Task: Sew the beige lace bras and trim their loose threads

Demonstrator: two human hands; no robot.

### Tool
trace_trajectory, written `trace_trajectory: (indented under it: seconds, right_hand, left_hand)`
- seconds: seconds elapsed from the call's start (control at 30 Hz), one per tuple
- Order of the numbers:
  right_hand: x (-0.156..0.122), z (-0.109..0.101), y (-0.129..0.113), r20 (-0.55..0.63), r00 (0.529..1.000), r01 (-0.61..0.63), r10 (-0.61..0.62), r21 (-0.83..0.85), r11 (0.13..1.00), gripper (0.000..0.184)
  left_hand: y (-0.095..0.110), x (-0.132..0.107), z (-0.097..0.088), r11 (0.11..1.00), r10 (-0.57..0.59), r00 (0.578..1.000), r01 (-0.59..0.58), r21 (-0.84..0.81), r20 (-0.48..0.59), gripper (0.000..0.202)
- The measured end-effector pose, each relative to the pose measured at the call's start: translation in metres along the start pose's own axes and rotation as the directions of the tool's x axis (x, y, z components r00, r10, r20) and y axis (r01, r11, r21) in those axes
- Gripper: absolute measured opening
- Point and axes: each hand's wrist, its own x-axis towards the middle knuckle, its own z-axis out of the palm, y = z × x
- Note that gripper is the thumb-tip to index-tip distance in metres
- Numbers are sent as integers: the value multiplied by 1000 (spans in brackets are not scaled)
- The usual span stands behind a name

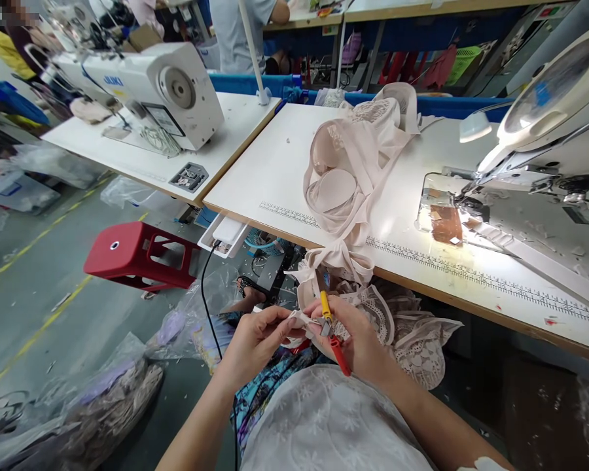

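Above my lap, my left hand point(259, 338) pinches the edge of a pale beige fabric piece point(300, 319) between thumb and fingers. My right hand point(357, 330) is closed around small thread snips point(340, 357) with red and yellow parts, and its fingertips are at the same fabric. The exact spot between the two hands is partly hidden by the fingers. Beige bras point(331, 190) lie in a linked heap on the white table and trail over its front edge. Lace pieces point(419, 347) hang down just beyond my right hand.
On the right stands a lit sewing machine point(535, 190) with a magnifier lamp point(550, 91). Another sewing machine point(142, 91) is on the left table. A red stool point(137, 255), a small white drawer point(224, 234) and plastic bags point(112, 399) are to the left. A person point(238, 36) sits ahead.
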Motion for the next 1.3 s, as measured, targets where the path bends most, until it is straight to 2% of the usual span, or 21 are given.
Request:
trace_trajectory:
  seconds: [0.1, 0.23, 0.33, 0.43, 0.53, 0.63, 0.73, 0.9, 0.97, 1.1, 1.2, 1.3]
  right_hand:
    - [1, 1, 1, -33, 990, 130, -135, -122, 984, 23]
    - [3, 1, 0, -1, 918, 370, -396, -357, 858, 28]
    - [4, 1, -1, 30, 894, 417, -447, -420, 806, 30]
    - [4, 2, -3, 3, 910, 386, -414, -373, 844, 27]
    - [5, 1, -6, -43, 953, 281, -300, -246, 928, 21]
    - [8, -3, -10, -13, 988, 150, -153, -138, 979, 16]
    - [13, -9, -13, 16, 997, 71, -70, -110, 991, 13]
    - [21, -16, -21, 32, 993, 114, -112, -79, 990, 19]
    - [22, -18, -24, 32, 991, 129, -127, -86, 988, 22]
    - [22, -20, -31, 47, 996, 84, -80, -89, 992, 32]
    - [22, -20, -35, 41, 995, 90, -86, -103, 991, 36]
    - [24, -18, -38, 32, 994, 112, -109, -116, 987, 33]
  left_hand:
    - [-3, 0, 1, 1000, 24, 1000, -24, 19, -15, 35]
    - [-10, -1, 0, 994, 88, 994, -83, 77, -59, 32]
    - [-12, -2, -1, 988, 132, 989, -126, 85, -71, 32]
    - [-11, -4, -2, 984, 164, 985, -160, 72, -56, 31]
    - [-9, -5, -5, 975, 208, 978, -206, 85, -18, 29]
    - [-8, -3, -9, 959, 266, 964, -267, 96, 22, 28]
    - [-6, 1, -13, 942, 327, 943, -330, 67, 56, 27]
    - [0, 10, -21, 916, 401, 916, -400, -22, 34, 22]
    - [4, 13, -23, 917, 394, 916, -388, -88, 69, 20]
    - [7, 18, -26, 910, 376, 914, -334, -247, 149, 17]
    - [5, 22, -26, 894, 377, 913, -314, -318, 158, 15]
    - [2, 26, -23, 876, 410, 903, -350, -331, 131, 18]
